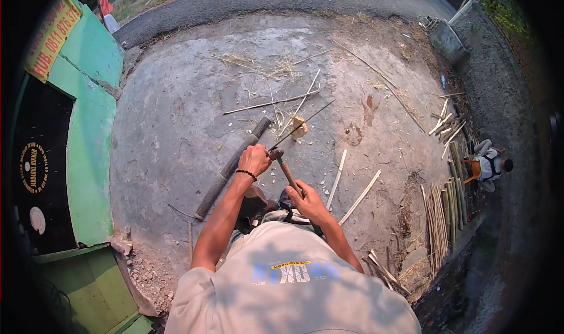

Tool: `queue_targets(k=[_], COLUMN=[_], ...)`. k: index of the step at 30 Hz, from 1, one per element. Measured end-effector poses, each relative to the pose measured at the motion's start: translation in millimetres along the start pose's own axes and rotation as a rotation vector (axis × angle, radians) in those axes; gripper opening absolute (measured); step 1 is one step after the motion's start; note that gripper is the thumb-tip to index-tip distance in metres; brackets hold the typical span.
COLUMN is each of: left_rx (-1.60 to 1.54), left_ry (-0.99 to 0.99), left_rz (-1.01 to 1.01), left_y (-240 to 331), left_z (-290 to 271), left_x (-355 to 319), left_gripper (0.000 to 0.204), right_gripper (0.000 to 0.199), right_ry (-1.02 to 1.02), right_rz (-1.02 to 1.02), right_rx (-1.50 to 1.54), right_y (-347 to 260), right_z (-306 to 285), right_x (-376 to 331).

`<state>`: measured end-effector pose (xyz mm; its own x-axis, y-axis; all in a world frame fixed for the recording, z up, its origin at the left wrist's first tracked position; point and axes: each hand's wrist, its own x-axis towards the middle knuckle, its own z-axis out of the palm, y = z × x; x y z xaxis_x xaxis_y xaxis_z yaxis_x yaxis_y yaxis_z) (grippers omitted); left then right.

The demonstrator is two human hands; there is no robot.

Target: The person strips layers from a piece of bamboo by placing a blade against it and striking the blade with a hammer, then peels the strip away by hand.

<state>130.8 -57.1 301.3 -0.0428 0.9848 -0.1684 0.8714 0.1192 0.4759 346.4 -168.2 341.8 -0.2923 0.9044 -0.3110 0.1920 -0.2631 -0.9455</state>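
Note:
My left hand [255, 160], with a dark bracelet at its wrist, is closed around the near end of a long, thin, dark rod or blade [306, 120]. This piece slants away to the upper right; I cannot tell which of the two it is. In my right hand [309, 203] is the wooden handle of a hammer [285, 171]. The hammer's head is beside my left fingers, close to the dark piece's near end. A thick dark pole [220, 184] lies on the ground just left of my left hand. Beyond the hands sits a yellowish block [299, 127].
Thin strips [271, 103] and shavings litter the concrete ahead. Two pale strips [360, 196] lie to my right. A bundle of split sticks [435, 228] and green poles [455, 208] is farther right, near a seated person [489, 162]. A green wall [91, 175] stands at left.

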Motion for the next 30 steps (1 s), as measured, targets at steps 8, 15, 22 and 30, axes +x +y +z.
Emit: queue_targets(k=[8,15,22,30], left_rx=[-0.002,-0.023,0.101,0.043], left_ry=[0.008,-0.027,-0.043,-0.053], left_rz=[0.045,0.086,0.143,0.119], left_y=[-36.0,-27.3,-24.5,-33.3], left_z=[-27.5,-21.5,-18.1,-8.7], left_x=[15.7,30.1,37.6,28.8], left_gripper=[0.056,0.042,0.053,0.060], right_gripper=[0.024,0.033,0.028,0.021], right_ry=[0.291,0.536,0.371,0.389], right_rz=[-0.339,-0.895,-0.202,-0.500], right_rx=[-0.313,-0.151,-0.612,-0.232], right_y=[-170.5,-110.9,14.1,-127.1], right_z=[-106.8,-104.5,-98.0,-92.2], right_x=[-28.5,50.4,108.3,23.2])
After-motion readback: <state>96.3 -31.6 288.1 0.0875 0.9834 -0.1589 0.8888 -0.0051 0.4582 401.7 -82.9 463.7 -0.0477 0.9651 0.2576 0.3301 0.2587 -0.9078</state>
